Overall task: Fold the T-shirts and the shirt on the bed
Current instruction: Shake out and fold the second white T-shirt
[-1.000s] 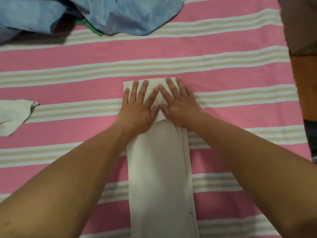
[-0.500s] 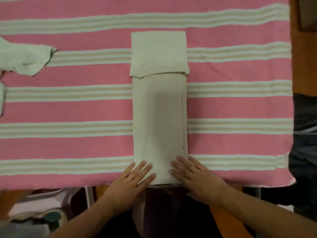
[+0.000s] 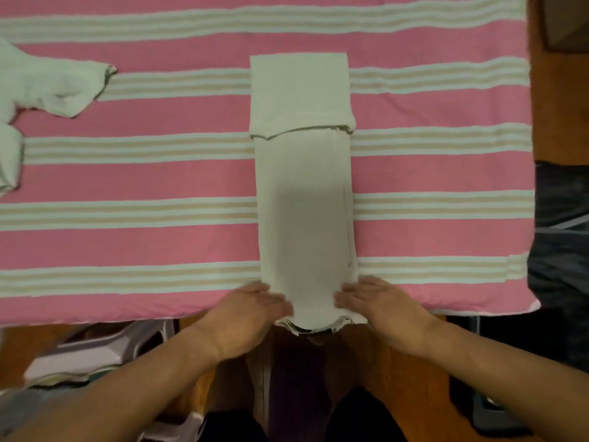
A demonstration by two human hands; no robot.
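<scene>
A cream T-shirt (image 3: 302, 202) lies folded into a long narrow strip down the middle of the pink striped bed (image 3: 127, 180). Its far end is folded back over itself. The near end reaches the bed's front edge, where the hem is raised and shows its layers. My left hand (image 3: 248, 311) holds the near left corner and my right hand (image 3: 382, 304) holds the near right corner. Fingers lie on top of the cloth and both thumbs are hidden.
A crumpled white garment (image 3: 54, 87) lies at the bed's left side. Dark fabric (image 3: 561, 218) hangs past the bed's right edge. A pale plastic object (image 3: 95, 352) sits on the floor below the front edge, left of my arms.
My hands left the folded far end and came back to the near hem. From lying flat on the cloth, they have moved out to its two corners, and the hem has lifted.
</scene>
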